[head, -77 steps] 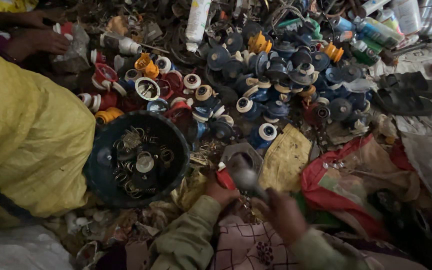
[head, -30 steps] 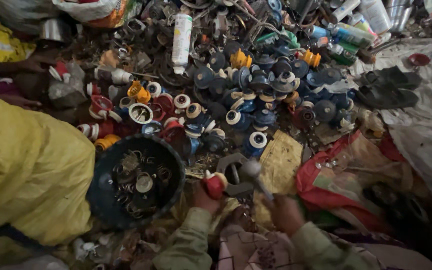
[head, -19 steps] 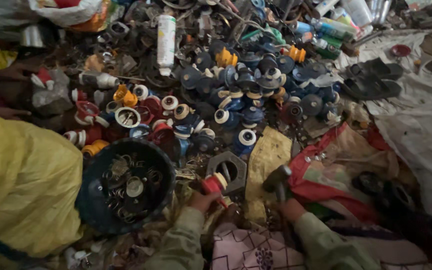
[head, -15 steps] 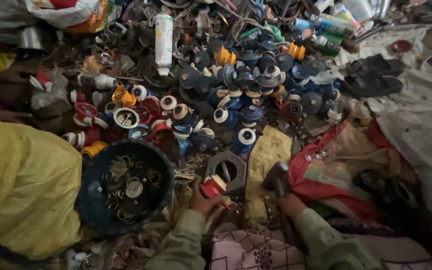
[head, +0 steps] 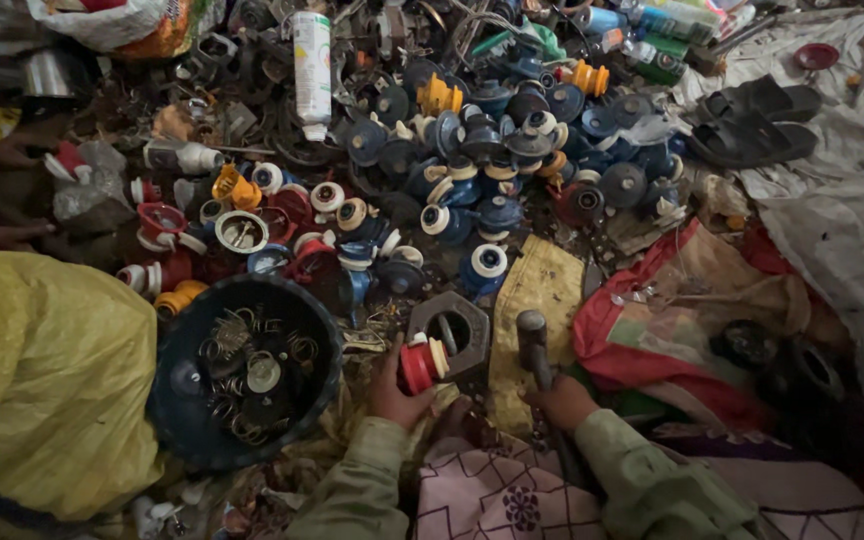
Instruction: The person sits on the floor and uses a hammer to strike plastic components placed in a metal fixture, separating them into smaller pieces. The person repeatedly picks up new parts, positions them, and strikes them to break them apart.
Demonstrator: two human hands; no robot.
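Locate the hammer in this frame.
In the head view, lower centre-right: the hammer is gripped in the right hand, its head just right of the hexagonal metal block, over the yellow cloth.

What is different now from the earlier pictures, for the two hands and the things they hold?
The right hand has lowered the dark metal hammer from its raised position. The left hand has set the small red and white plastic part against the grey octagonal metal block. The black bowl of metal rings stayed put.

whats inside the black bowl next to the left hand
The black bowl holds a heap of coiled metal springs and a few round metal discs. Whatever lies beneath that heap, and the bowl's bottom, is covered. The left hand holds a red spool beside it.
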